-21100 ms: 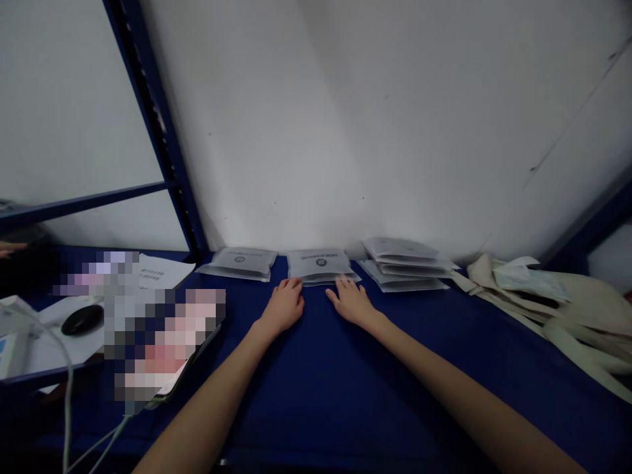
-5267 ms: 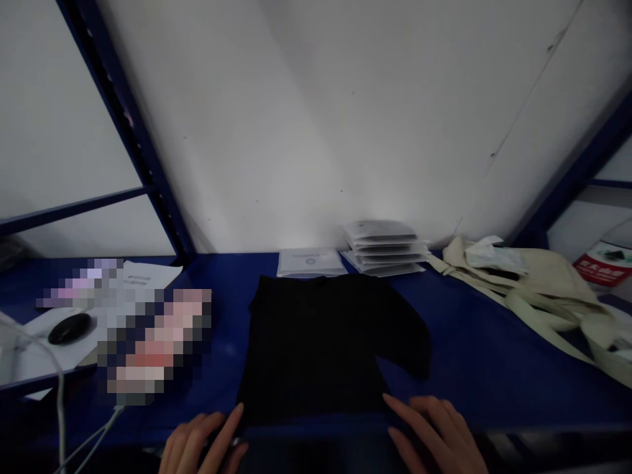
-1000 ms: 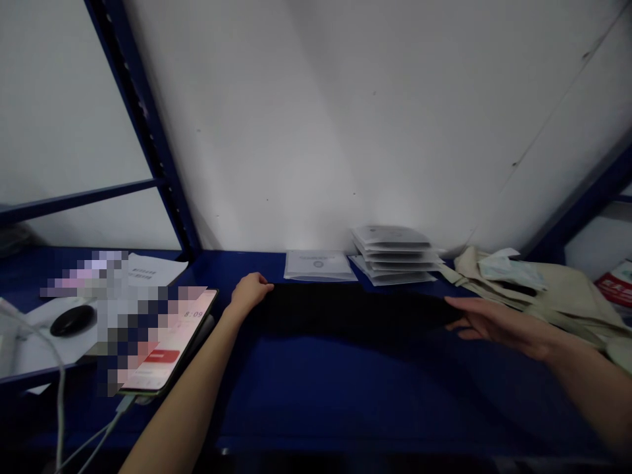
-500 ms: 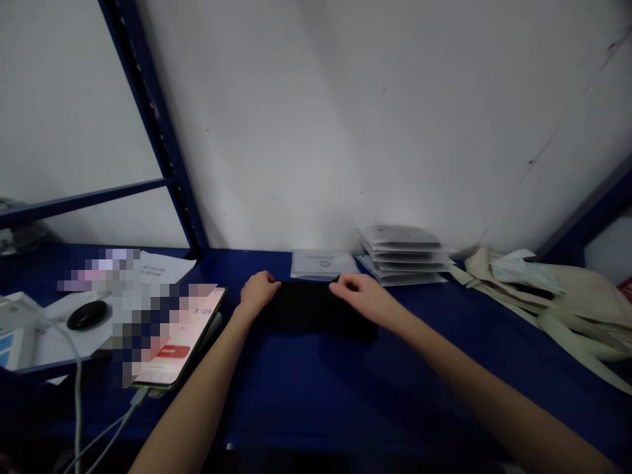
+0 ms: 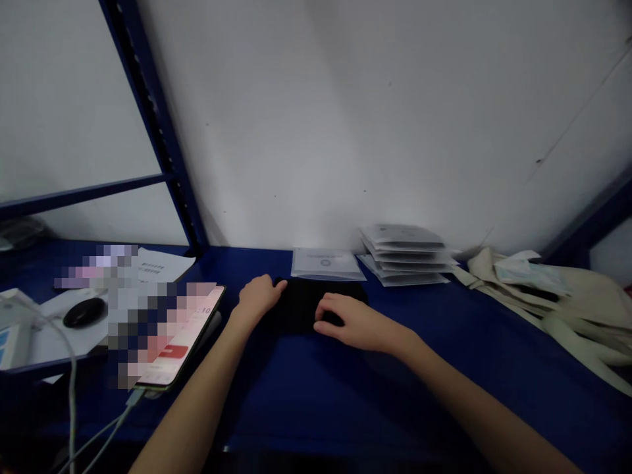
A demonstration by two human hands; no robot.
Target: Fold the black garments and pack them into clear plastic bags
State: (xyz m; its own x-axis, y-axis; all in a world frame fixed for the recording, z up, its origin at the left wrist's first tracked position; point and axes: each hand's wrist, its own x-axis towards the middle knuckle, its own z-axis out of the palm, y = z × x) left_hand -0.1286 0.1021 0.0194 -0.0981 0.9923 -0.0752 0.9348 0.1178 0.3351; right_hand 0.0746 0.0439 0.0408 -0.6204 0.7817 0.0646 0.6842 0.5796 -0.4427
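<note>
A dark black piece, seemingly folded cloth [image 5: 299, 306], lies on the blue tabletop in front of me. My left hand [image 5: 259, 294] is at its upper left corner, fingers closed on the edge with the thumb along it. Over the right part of the black cloth rests my right hand [image 5: 348, 319], its fingers curved and a gap between thumb and forefinger. Nothing shows pinched in that gap. Folds and details of the cloth are hard to make out in the dark.
Behind the cloth lies a flat clear-bagged packet [image 5: 326, 264], with a stack of similar packets [image 5: 407, 253] to its right. A beige cloth bag [image 5: 582, 309] is at far right. At left are a charging phone [image 5: 172, 352], papers [image 5: 162, 263], a black mouse [image 5: 85, 313] and cables.
My right hand has let go of the cloth's upper right edge and moved down and slightly left over it. The cloth lies flatter. My left hand stays at its corner.
</note>
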